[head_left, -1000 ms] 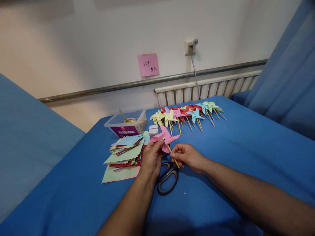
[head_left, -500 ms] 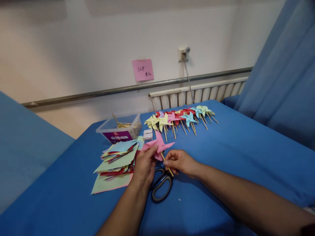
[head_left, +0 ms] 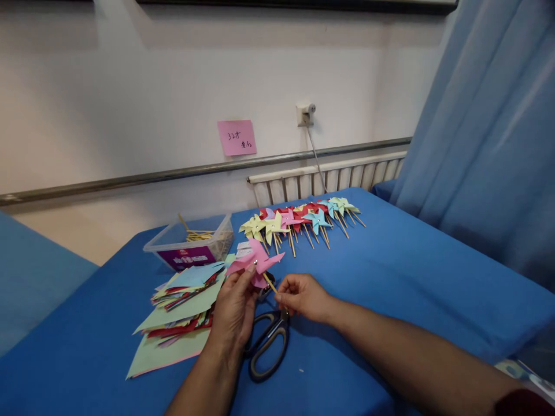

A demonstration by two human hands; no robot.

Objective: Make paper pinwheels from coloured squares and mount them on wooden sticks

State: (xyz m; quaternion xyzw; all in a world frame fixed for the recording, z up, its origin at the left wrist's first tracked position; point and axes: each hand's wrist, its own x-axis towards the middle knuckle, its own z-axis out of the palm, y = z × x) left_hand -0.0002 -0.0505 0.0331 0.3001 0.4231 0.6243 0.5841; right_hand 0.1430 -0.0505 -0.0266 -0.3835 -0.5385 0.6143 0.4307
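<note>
A pink paper pinwheel (head_left: pixel 262 260) on a thin wooden stick (head_left: pixel 269 282) is held up between my two hands. My left hand (head_left: pixel 236 300) is closed on the paper head, its thumb near the centre of the blades. The fingertips of my right hand (head_left: pixel 303 297) pinch the lower part of the stick. Below my hands lie scissors (head_left: pixel 271 349) with dark handles, their blades partly hidden. Left of my left hand is a pile of coloured paper sheets (head_left: pixel 173 315), with green, red and blue ones showing.
Several finished pinwheels (head_left: pixel 318 219) lie in a bunch at the table's far side. A clear plastic box (head_left: pixel 223 240) of sticks stands at the back left, with small white boxes (head_left: pixel 243 248) beside it. A blue curtain (head_left: pixel 468 144) hangs right; a radiator (head_left: pixel 347 176) is behind.
The camera view has shifted, so the scene sits lower and further left. My right hand has slid toward the lower end of the stick, and my left hand still grips the pinwheel.
</note>
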